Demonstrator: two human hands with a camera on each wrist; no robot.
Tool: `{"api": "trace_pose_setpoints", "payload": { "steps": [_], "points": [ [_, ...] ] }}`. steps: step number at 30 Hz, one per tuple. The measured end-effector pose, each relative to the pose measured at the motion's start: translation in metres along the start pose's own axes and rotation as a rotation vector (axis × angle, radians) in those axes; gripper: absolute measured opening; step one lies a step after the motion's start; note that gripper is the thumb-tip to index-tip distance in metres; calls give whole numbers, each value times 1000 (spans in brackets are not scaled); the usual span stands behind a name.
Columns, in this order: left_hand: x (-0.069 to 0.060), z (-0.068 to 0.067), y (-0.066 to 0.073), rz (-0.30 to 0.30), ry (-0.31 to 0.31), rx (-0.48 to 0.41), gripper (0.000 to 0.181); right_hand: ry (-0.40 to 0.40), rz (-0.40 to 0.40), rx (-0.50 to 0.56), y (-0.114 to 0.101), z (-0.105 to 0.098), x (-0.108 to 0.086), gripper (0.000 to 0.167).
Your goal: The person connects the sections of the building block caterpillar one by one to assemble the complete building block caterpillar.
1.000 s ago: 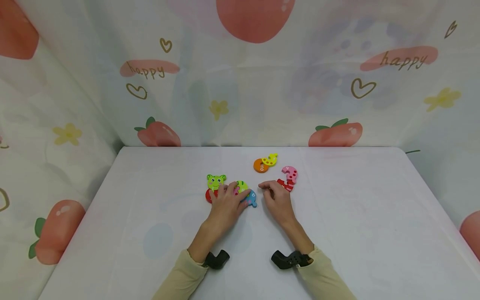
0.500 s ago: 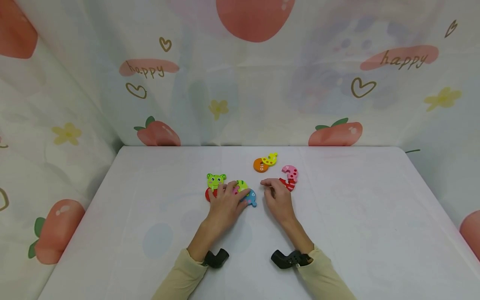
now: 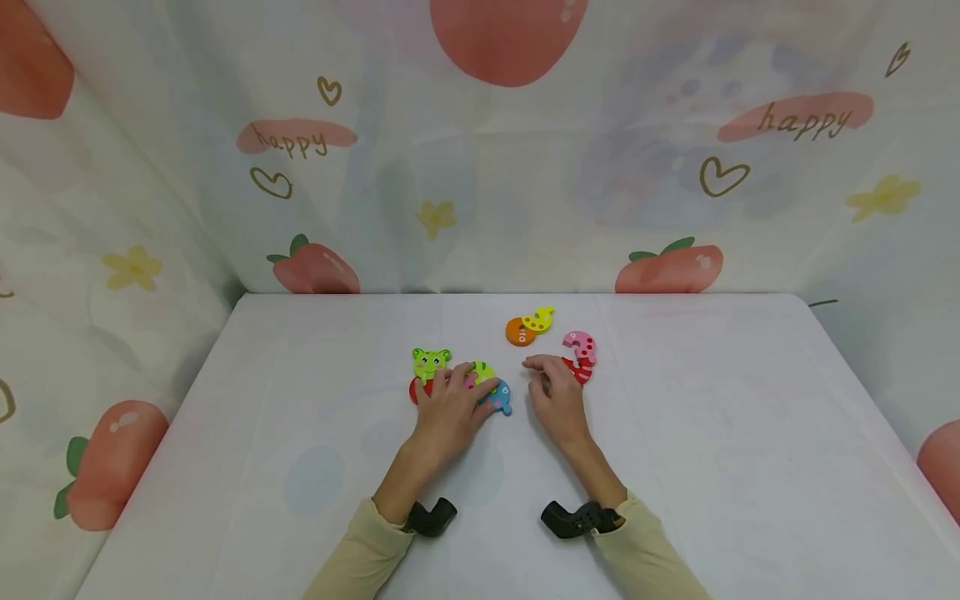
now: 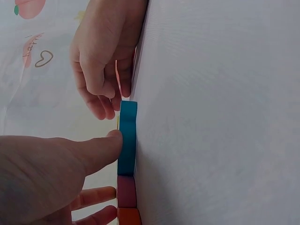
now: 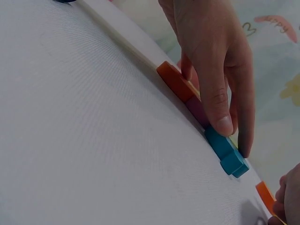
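My left hand (image 3: 450, 408) rests with spread fingers on a joined row of toy puzzle pieces. The row shows a green animal-face piece (image 3: 431, 364) at its left end, a red piece (image 3: 414, 390) below that, a green striped piece (image 3: 482, 371) and a blue piece (image 3: 501, 398) at the right. In the left wrist view, my thumb touches the edge of the blue piece (image 4: 128, 145). Fingers hide the row's middle. My right hand (image 3: 558, 406) hovers with loosely bent fingers right of the row, nothing visible in its grasp, partly covering a red-and-white striped piece (image 3: 582, 373).
A pink spotted piece (image 3: 581, 345) adjoins the striped one. Farther back lie an orange piece (image 3: 521, 332) and a yellow spotted piece (image 3: 538, 320), touching each other. The white table (image 3: 697, 433) ends at a printed cloth (image 3: 480, 183). Both wrists wear black camera mounts (image 3: 577, 520).
My right hand has shifted slightly rightward and covers a bit more of the striped piece. The left hand and the joined row look still.
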State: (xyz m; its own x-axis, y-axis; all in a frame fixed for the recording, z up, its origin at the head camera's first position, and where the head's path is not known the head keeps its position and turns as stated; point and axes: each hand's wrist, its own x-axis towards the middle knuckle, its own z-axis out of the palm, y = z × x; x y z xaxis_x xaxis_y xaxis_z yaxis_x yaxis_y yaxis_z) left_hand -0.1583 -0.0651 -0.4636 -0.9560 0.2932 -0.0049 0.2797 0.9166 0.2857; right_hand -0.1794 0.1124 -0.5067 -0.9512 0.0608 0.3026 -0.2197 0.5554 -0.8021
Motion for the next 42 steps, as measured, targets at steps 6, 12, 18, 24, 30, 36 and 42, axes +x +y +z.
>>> {"api": "trace_pose_setpoints", "payload": {
  "steps": [6, 12, 18, 24, 30, 36, 42],
  "points": [
    [1, -2, -1, -7, -6, -3, 44, -2, 10, -8, -2, 2, 2, 25],
    [3, -3, -3, -9, -11, 3, 44, -10, 17, -15, -2, 2, 4, 32],
    [5, -4, -3, -6, -11, 13, 44, -19, -17, -70, -5, -3, 9, 36],
    [3, 0, -1, -21, -29, 15, 44, -34, -44, -158, -3, -11, 23, 38],
    [1, 2, -1, -31, -23, 12, 44, -161, -35, -303, 0, -22, 51, 40],
    [1, 2, -2, -22, -25, 18, 44, -318, -48, -431, 3, -26, 77, 41],
    [3, 0, -1, -10, -17, 15, 43, -345, -15, -532, 7, -28, 88, 40]
  ]
}}
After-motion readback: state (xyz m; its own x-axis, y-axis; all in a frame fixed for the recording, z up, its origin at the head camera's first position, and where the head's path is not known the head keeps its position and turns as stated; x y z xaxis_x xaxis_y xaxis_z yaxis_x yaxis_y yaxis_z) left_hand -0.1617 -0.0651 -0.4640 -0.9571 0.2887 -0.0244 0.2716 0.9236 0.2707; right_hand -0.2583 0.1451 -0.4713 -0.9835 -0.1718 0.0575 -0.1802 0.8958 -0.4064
